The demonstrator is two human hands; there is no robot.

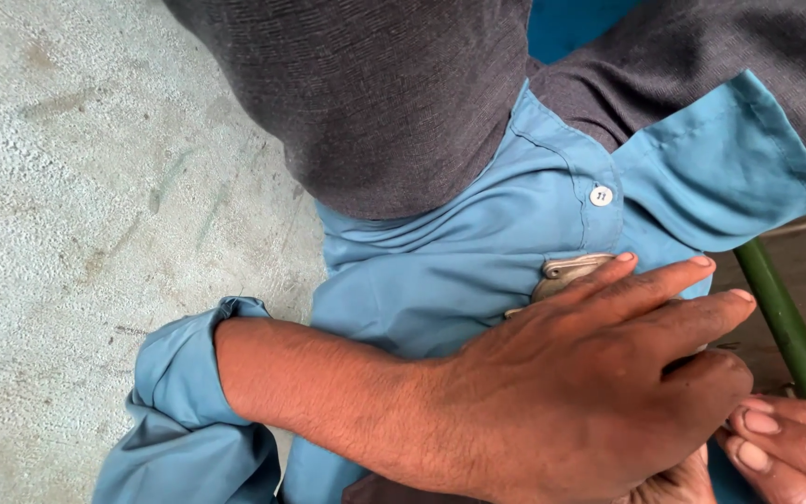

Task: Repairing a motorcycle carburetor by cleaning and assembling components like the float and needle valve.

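The left hand [599,383] lies across the lower middle of the frame, fingers straight and together, pressed flat on the blue shirt [440,271]. Its fingertips reach toward the green stalk [785,322] at the right edge; whether they grip anything cannot be told. A tan object [566,273] peeks out just above the knuckles, partly hidden. The right hand [790,448] shows only in the lower right corner: curled fingers touching the left hand's fingertips near the stalk's base, its hold unclear. The stalk runs diagonally down along the right edge, cut off by the frame. Dark grey cloth [403,103] fills the top. The only open room is the bare concrete floor [76,187] filling the left of the frame.
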